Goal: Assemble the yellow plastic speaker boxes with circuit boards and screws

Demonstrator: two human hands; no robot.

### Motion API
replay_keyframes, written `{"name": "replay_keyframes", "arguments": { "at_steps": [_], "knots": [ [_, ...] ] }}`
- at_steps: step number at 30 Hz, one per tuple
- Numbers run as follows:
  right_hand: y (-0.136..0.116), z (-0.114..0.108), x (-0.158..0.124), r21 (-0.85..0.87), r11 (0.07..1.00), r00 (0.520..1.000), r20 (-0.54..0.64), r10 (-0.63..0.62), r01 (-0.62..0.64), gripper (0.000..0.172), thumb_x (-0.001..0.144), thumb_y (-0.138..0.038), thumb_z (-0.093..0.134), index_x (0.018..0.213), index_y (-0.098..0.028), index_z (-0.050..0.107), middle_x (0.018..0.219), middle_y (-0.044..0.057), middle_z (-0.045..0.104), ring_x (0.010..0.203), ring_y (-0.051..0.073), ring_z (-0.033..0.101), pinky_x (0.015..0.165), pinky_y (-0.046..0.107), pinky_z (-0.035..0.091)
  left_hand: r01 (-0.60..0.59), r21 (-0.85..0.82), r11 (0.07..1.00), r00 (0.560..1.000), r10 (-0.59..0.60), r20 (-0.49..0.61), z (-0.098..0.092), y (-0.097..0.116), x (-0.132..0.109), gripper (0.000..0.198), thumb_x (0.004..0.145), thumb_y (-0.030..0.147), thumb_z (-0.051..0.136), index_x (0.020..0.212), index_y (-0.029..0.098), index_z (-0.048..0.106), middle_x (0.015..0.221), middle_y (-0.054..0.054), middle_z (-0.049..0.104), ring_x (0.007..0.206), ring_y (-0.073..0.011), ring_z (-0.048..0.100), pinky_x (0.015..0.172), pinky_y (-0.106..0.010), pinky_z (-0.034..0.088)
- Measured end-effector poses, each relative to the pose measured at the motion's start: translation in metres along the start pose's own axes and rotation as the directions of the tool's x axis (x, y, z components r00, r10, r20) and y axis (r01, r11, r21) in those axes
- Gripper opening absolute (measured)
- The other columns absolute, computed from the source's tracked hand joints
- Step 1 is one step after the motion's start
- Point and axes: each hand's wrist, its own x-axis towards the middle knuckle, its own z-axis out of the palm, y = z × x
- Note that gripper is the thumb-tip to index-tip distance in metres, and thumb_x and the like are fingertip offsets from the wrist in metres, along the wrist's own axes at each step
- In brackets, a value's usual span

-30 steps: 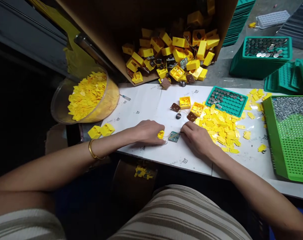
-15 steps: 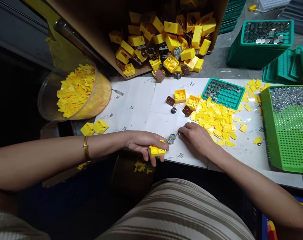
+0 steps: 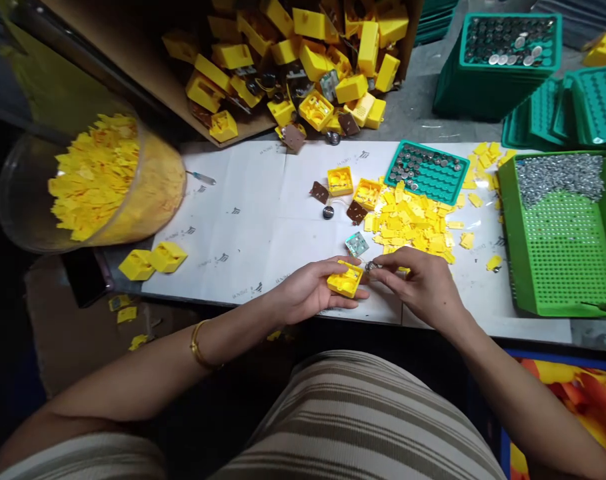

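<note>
My left hand [image 3: 313,287] is closed around a small yellow plastic case [image 3: 345,279], its hollow side facing up. Just right of it, my right hand [image 3: 417,277] pinches a small round dark part [image 3: 371,266], which looks like a little speaker. Beyond the case, a green circuit board [image 3: 357,245] lies tilted, apparently wired to the round part. Farther back on the white sheet are two more open yellow cases, one [image 3: 339,181] beside the other [image 3: 367,193], with brown boards [image 3: 356,213] and a black round speaker [image 3: 327,212] on wires.
Loose yellow covers [image 3: 413,223] lie under a teal tray [image 3: 457,183] of button cells. A green basket [image 3: 557,267] of metal parts stands right, a clear tub [image 3: 157,193] of yellow pieces left. Behind is a cardboard box [image 3: 263,130] of yellow cases. A screwdriver [image 3: 203,178] lies near the tub.
The view has shifted. My left hand has turned the case and brought it closer to my right hand. The circuit board now lies beyond the case, and the round part shows in my right fingers.
</note>
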Motion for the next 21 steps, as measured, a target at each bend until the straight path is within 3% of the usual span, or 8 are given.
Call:
{"name": "replay_keyframes", "arguments": {
  "at_steps": [4, 9, 21],
  "knots": [
    [-0.003, -0.001, -0.013, 0.009, 1.0, 1.0, 0.019, 0.006, -0.006, 0.012, 0.083, -0.028, 0.065, 0.091, -0.02, 0.071, 0.083, 0.002, 0.07, 0.071, 0.015, 0.062, 0.059, 0.025, 0.041, -0.07, -0.054, 0.996, 0.996, 0.073, 0.06, 0.021, -0.006, 0.014, 0.021, 0.085, 0.013, 0.048, 0.103, 0.013, 0.059, 0.099, -0.009, 0.064, 0.089, -0.0182, 0.064, 0.085, -0.04, 0.053],
    [-0.005, -0.009, -0.02, -0.145, 0.989, 0.997, 0.074, 0.003, 0.008, 0.013, 0.087, -0.027, 0.06, 0.09, -0.02, 0.07, 0.086, 0.004, 0.069, 0.077, 0.018, 0.063, 0.065, 0.027, 0.042, -0.127, 0.052, 0.991, 0.988, 0.122, 0.099, 0.032, -0.006, 0.018, 0.022, 0.083, 0.015, 0.051, 0.103, 0.015, 0.06, 0.098, -0.007, 0.064, 0.092, -0.0195, 0.063, 0.093, -0.046, 0.048],
    [-0.012, -0.02, -0.013, -0.384, 0.923, 0.955, 0.278, 0.104, 0.011, 0.015, 0.089, -0.032, 0.057, 0.089, -0.023, 0.069, 0.088, 0.002, 0.069, 0.081, 0.02, 0.064, 0.058, 0.028, 0.03, -0.134, 0.204, 0.97, 0.99, 0.123, 0.063, 0.038, -0.013, 0.023, 0.039, 0.069, 0.008, 0.052, 0.108, 0.017, 0.056, 0.095, -0.005, 0.065, 0.086, -0.0173, 0.065, 0.094, -0.043, 0.047]
  ]
}}
